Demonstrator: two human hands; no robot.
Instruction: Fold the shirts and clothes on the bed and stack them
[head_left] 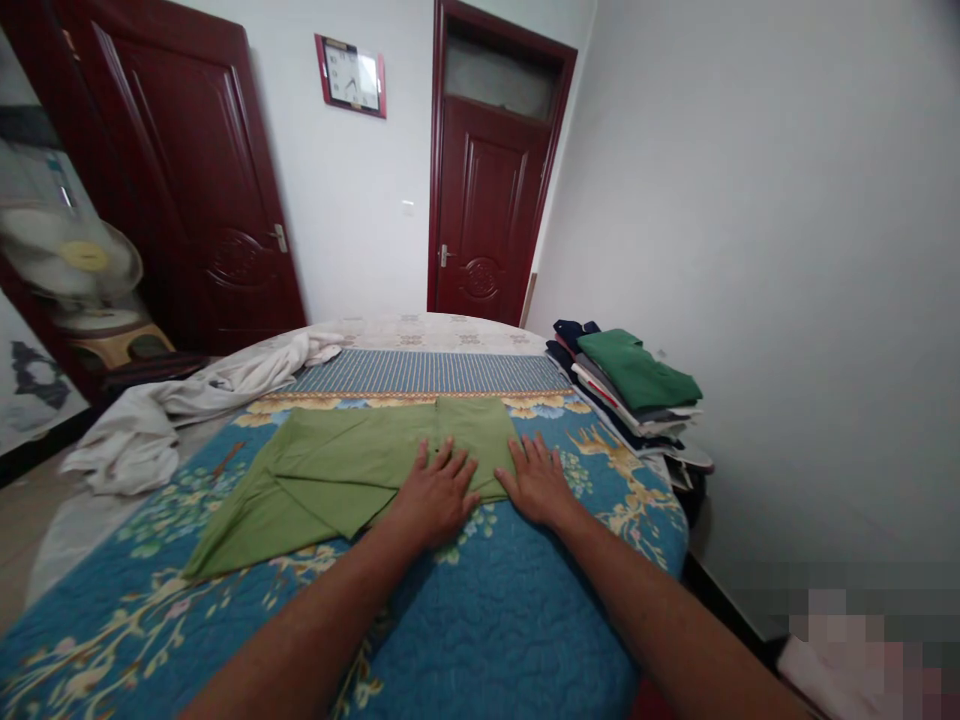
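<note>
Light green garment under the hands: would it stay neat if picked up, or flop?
The light green garment would probably flop and lose its folds if lifted by one edge, being thin-looking cloth in loose layers. It is likely light, since it lies so flat. Pushed across the quilted cover, it may bunch up, as its creases suggest.

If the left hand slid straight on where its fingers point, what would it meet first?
The left hand would first cross more green cloth, then probably the patterned cover beyond.
</note>
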